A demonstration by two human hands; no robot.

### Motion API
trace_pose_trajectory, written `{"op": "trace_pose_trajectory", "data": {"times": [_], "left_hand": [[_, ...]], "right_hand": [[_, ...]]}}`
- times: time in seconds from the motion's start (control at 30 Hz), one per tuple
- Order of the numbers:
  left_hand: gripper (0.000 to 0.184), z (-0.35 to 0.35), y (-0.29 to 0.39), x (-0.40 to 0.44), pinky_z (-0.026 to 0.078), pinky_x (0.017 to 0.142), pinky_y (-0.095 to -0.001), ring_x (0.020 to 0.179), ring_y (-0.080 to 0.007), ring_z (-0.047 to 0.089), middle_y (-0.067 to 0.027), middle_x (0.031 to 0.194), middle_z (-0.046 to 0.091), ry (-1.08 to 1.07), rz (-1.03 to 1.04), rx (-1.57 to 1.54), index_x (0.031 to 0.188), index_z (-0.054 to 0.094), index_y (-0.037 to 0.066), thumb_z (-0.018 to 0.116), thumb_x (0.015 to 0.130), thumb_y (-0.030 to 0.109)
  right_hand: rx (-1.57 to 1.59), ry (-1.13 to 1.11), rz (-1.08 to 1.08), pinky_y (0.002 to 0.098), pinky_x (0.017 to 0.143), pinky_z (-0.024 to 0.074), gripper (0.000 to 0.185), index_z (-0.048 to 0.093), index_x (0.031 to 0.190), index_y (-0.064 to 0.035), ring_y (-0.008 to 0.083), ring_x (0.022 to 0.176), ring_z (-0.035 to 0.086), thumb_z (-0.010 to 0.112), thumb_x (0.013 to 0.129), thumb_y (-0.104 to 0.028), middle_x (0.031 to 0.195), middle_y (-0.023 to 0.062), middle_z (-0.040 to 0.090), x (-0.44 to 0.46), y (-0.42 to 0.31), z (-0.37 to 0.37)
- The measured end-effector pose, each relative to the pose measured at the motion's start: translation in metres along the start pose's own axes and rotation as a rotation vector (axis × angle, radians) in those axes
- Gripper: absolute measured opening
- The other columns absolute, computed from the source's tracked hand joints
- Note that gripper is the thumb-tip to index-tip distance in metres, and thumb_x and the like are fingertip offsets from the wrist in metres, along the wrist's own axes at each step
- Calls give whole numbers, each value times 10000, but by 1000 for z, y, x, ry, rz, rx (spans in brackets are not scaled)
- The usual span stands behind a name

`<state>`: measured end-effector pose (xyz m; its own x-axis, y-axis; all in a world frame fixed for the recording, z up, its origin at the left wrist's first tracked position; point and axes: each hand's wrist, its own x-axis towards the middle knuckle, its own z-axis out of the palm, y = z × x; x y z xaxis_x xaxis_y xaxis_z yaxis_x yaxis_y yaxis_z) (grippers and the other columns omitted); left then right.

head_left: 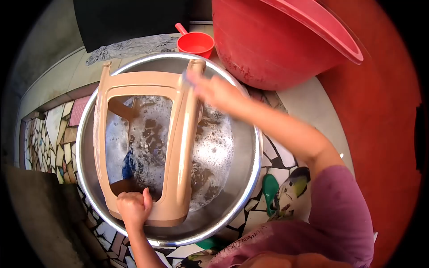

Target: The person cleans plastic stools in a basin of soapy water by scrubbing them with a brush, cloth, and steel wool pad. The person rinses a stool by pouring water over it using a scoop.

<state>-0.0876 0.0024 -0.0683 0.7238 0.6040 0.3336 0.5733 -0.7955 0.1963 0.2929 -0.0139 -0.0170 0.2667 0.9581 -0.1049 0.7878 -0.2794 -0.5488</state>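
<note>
A tan plastic stool (pixel 179 147) lies on its side in a wide metal basin (pixel 243 178) of sudsy water. My left hand (pixel 134 206) is closed round the stool's near edge, thumb raised. Near the stool's far right leg end is my right hand (pixel 208 89), blurred by motion, with a small bluish thing (pixel 188 79) at its fingers that I cannot make out. Something dark blue (pixel 128 164) shows in the water through the stool's opening.
A large red tub (pixel 277 44) stands tilted at the upper right. Beyond the basin's far rim sits a red dipper (pixel 195 42) beside a crumpled grey sheet (pixel 134 47). Green footwear (pixel 270 192) shows on the mosaic floor at the right.
</note>
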Motion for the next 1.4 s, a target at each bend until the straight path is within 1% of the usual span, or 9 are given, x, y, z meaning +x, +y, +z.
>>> {"op": "trace_pose_trajectory", "data": {"times": [0.2,0.27,0.47,0.6,0.7,0.87,1.13,1.17,1.4], "left_hand": [[398,-2,-4,0,350,467,-398,407,-291,476,-89,441,489,3,17,1,414,461,75,660,752,140],[399,-2,1,-4,350,470,-402,412,-292,480,-93,442,488,-29,17,-7,415,462,76,661,755,141],[395,-10,-9,-11,339,505,-417,453,-316,474,-102,470,485,-19,-41,-44,452,462,78,625,802,160],[357,-20,-9,-9,352,568,-405,603,-301,521,-93,597,548,-169,-75,-5,545,506,67,612,841,235],[424,-21,6,9,429,777,-399,896,-329,559,-146,932,625,-90,-148,-40,942,621,10,486,946,413],[911,-8,97,105,389,1030,-416,1296,-416,417,-253,1407,412,-141,-292,-292,1464,299,34,689,792,511],[1012,60,134,164,531,821,-430,1028,-394,634,-266,1208,585,-256,-443,-117,1508,216,118,774,692,331],[1012,64,131,163,538,799,-417,977,-387,653,-261,1151,616,-204,-416,-168,1510,209,114,765,681,277],[1009,70,130,163,538,808,-376,974,-342,673,-257,1124,641,-150,-351,-242,1513,206,103,751,668,186]], "right_hand": [[-355,356,-116,435,712,518,481,391,1417,-411,352,798,643,470,946,-475,936,177,611,34,27,-12],[-265,270,-113,449,802,523,487,383,1413,-436,338,957,645,483,936,-457,1065,167,628,19,47,-13],[-727,-309,-243,440,656,508,440,447,1367,-443,350,736,634,500,932,-481,873,146,619,24,151,-9],[-327,40,-59,423,676,486,471,442,1383,-431,322,756,615,536,922,-459,857,156,578,-15,130,21],[88,229,-36,373,746,474,497,452,1400,-364,302,800,602,586,921,-368,876,146,572,-26,137,21],[591,418,-160,324,860,464,507,471,1402,-200,251,932,622,618,919,-244,1073,198,614,-11,123,9],[1144,226,15,307,905,443,621,199,1516,-160,207,999,597,515,988,-248,1133,201,631,-14,78,72],[1087,461,-117,307,908,441,604,214,1509,-133,216,988,600,494,994,-277,1114,224,626,-7,73,88],[1117,466,99,382,586,465,596,237,1487,-76,270,573,578,489,982,-266,653,188,592,29,65,62]]}}
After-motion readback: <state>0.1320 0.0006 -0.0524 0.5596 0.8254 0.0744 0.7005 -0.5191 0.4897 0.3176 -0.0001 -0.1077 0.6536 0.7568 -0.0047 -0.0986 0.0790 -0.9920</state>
